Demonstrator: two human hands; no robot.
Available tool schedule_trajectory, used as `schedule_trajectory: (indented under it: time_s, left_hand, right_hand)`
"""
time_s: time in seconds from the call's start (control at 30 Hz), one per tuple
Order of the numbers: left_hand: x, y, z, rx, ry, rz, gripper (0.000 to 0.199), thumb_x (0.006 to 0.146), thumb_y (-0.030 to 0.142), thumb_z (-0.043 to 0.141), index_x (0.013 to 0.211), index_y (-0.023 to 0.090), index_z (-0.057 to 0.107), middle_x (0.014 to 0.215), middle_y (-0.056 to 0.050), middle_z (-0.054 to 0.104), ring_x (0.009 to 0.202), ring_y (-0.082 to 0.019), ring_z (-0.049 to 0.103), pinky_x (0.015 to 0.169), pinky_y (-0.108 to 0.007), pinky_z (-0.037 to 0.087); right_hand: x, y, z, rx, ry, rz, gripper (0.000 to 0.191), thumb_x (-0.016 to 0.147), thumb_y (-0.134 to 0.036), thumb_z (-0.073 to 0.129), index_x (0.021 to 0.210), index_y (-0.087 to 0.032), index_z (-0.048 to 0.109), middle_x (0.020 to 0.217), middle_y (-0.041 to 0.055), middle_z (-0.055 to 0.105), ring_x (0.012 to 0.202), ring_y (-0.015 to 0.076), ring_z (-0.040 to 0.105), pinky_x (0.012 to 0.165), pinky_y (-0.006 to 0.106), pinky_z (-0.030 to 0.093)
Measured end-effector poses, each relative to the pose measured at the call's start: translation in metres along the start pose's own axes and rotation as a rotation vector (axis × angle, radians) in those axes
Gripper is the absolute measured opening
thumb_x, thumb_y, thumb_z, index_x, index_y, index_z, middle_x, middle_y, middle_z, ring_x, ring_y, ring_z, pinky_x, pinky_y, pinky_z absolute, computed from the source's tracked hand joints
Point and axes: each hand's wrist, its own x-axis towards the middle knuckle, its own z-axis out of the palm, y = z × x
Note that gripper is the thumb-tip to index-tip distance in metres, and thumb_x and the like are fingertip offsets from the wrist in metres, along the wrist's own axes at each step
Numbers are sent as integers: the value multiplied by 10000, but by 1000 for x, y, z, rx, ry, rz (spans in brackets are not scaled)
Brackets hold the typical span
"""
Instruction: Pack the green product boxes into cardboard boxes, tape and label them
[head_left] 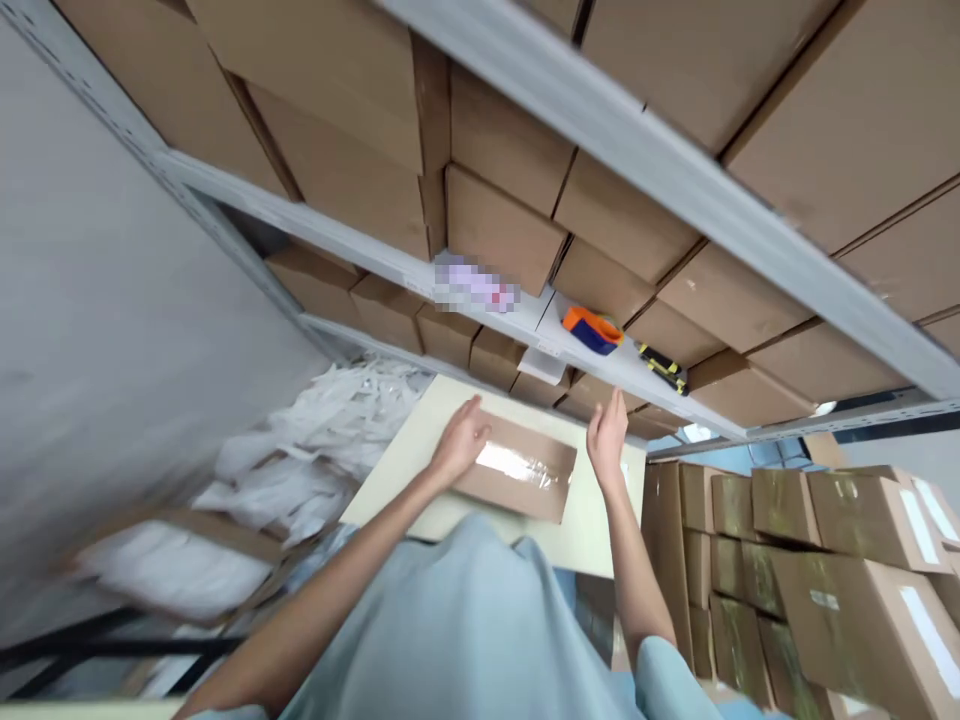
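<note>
A flat brown cardboard box (521,467) with shiny clear tape across its top lies on a pale tabletop (592,545) in front of me. At the box's left end is my left hand (461,440), its fingers stretched out against the cardboard and not wrapped around it. My right hand (607,440) is held up to the right of the box, apart from it, with straight fingers and nothing in them.
Shelves with a grey metal beam (637,345) hold many cartons. On one lie an orange and blue tape roll or dispenser (592,330) and a black-yellow tool (663,368). White packing material (300,440) heaps at left; taped cartons (832,600) are stacked at right.
</note>
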Motion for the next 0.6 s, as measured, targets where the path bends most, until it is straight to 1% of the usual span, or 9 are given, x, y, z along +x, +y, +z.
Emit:
schedule_trajectory:
  time_s: [0.07,0.1,0.17,0.2,0.3,0.37,0.43,0.5,0.6]
  left_hand:
    - [-32,-36,-20,40,-4,-165,650,994,390,599,1572,92,603,1635,-235,641,1551,-394,604,1332,-538,473]
    - [-46,-45,-27,49,-16,-227,648,1005,419,595,1568,98,607,1613,-232,661,1525,-395,628,1309,-537,495]
    - [-64,-48,-32,35,-57,-296,630,1026,437,585,1568,115,609,1563,-214,704,1455,-375,683,1250,-506,546]
    - [-69,-43,-30,15,-90,-303,608,1035,420,580,1566,126,611,1541,-201,722,1418,-360,708,1217,-480,568]
    - [-72,-20,-12,23,-169,-292,585,1048,468,622,1546,161,624,1460,-183,770,1334,-367,748,1154,-455,584]
    - [-68,-7,1,79,-180,-325,721,989,583,727,1537,127,613,1451,-232,757,1329,-417,738,1127,-480,581]
    - [-62,-1,9,134,-181,-384,900,860,693,853,1496,100,622,1435,-279,746,1299,-461,736,1078,-493,586]
    - [-56,-4,10,169,-197,-443,945,761,741,924,1407,101,667,1362,-292,769,1243,-475,745,1019,-480,584]
    - [-47,-22,3,135,-257,-454,694,845,723,863,1200,136,758,1169,-215,830,1154,-425,760,948,-415,558]
  right_hand:
    - [-75,12,9,90,-103,150,778,1159,-486,238,1769,-6,299,1812,290,383,1714,356,364,1390,592,326]
    - [-109,13,13,124,-165,233,811,1152,-519,239,1760,13,301,1814,297,374,1720,358,359,1400,582,313]
    - [-159,9,22,166,-283,386,865,1137,-567,257,1737,54,314,1801,321,384,1714,368,379,1406,555,307]
    - [-174,5,27,176,-332,443,882,1132,-583,274,1730,63,313,1790,330,397,1704,372,400,1398,540,323]
    - [-186,-4,41,166,-396,574,915,1119,-639,357,1731,39,305,1748,332,466,1646,387,492,1334,509,416]
    - [-177,-5,49,141,-402,681,928,1095,-687,437,1717,-4,347,1672,325,567,1572,408,576,1269,515,479]
    - [-168,-1,54,144,-414,766,913,1059,-717,526,1679,-54,421,1551,297,685,1459,415,668,1196,513,533]
    - [-163,5,54,193,-424,759,823,1063,-702,526,1616,-93,500,1457,258,754,1361,385,726,1144,481,564]
    - [-165,14,52,289,-424,631,697,1146,-613,289,1550,-117,566,1476,232,747,1367,306,717,1153,420,551]
